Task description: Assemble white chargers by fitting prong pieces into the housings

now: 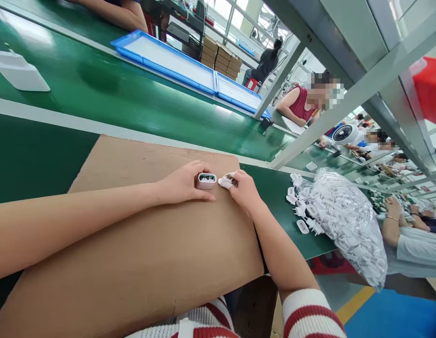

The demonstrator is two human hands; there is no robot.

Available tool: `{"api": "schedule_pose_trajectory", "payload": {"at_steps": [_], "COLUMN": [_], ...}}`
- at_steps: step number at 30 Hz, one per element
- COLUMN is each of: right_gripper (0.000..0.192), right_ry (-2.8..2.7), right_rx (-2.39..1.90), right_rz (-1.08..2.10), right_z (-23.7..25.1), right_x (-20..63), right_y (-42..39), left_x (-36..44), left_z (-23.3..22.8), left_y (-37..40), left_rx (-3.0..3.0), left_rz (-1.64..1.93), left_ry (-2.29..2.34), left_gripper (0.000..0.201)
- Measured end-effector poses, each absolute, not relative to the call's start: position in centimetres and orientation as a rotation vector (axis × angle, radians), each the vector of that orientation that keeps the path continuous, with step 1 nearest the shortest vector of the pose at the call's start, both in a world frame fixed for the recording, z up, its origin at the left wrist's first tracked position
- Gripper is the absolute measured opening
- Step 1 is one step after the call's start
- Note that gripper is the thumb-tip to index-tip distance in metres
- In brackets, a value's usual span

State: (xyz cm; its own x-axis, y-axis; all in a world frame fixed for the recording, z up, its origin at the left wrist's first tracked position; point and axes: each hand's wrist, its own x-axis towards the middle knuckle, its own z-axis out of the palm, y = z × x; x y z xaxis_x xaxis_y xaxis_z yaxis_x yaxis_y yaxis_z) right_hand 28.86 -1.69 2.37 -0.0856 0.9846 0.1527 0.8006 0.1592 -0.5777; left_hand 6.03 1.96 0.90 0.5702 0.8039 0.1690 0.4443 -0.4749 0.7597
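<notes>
My left hand (184,183) rests on a brown cardboard sheet (140,253) and grips a small white charger housing (206,180), its open end facing me. My right hand (243,190) lies just to its right, fingers pinched on a small white plug part (225,182) with finger cots on the tips. The two parts are a few centimetres apart, not touching.
A clear bag full of white plug parts (345,220) lies at the right, with loose ones (302,211) beside it. Blue trays (175,61) and a white block (19,72) sit on the green conveyor (115,98). Other people work at the right and beyond.
</notes>
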Motion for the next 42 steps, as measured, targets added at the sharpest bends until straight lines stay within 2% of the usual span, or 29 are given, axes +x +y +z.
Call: {"api": "schedule_pose_trajectory", "payload": {"at_steps": [4,9,13,22,34,38,42], "right_gripper": [0.017,0.027,0.033,0.036,0.028,0.022,0.028], "right_ry": [-1.883,-2.117,-2.279,-2.45,-2.469,-2.429,-2.309], "right_rx": [-1.571,-1.377,-1.378,-1.332,-1.319,-1.43,-1.626], "right_rz": [0.388,0.291,0.217,0.038,0.012,-0.044,-0.026], "right_z": [2.8,4.2,4.4,5.3,5.1,5.0,5.0], "right_x": [28.2,25.5,24.8,24.8,24.5,23.9,23.0], "right_y": [-1.9,-2.6,-2.2,-1.9,-1.7,-1.8,-2.1], "left_x": [5.2,5.3,5.3,5.2,5.3,5.3,5.2], "left_z": [0.3,0.7,0.7,0.7,0.4,0.2,0.4], "left_y": [2.2,2.2,2.3,2.3,2.4,2.4,2.4], "left_rx": [2.033,2.025,2.042,1.992,1.975,1.962,1.991], "left_rz": [0.695,0.724,0.731,0.713,0.717,0.724,0.734], "left_ry": [0.918,0.869,0.871,0.875,0.867,0.877,0.879], "left_gripper": [0.044,0.038,0.034,0.036,0.035,0.036,0.038]}}
